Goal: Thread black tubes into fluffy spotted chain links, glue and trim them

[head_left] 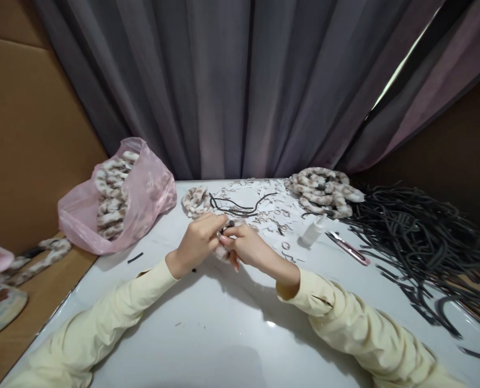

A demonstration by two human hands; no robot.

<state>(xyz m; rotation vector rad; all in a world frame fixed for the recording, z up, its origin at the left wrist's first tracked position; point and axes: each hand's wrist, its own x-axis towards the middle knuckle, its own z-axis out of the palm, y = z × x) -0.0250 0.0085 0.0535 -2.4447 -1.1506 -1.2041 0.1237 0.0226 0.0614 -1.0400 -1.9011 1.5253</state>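
My left hand (201, 237) and my right hand (246, 245) meet above the middle of the white table (207, 339). Between them they pinch a plush white-and-brown fuzzy tube (223, 253), with a small black part showing at the fingertips. My fingers cover most of it, so its full shape is hidden. Just beyond my hands lie several thin black cords (244, 207) and a fuzzy ring (196, 201) of the same plush.
At left stands a pink plastic bag (153, 186) of fuzzy tubes. On the right are a pile of fuzzy rings (324, 188), a small white bottle (313, 230), a pink utility knife (348, 248) and a heap of black cords (422, 237). Small scraps (282, 215) litter the far side.
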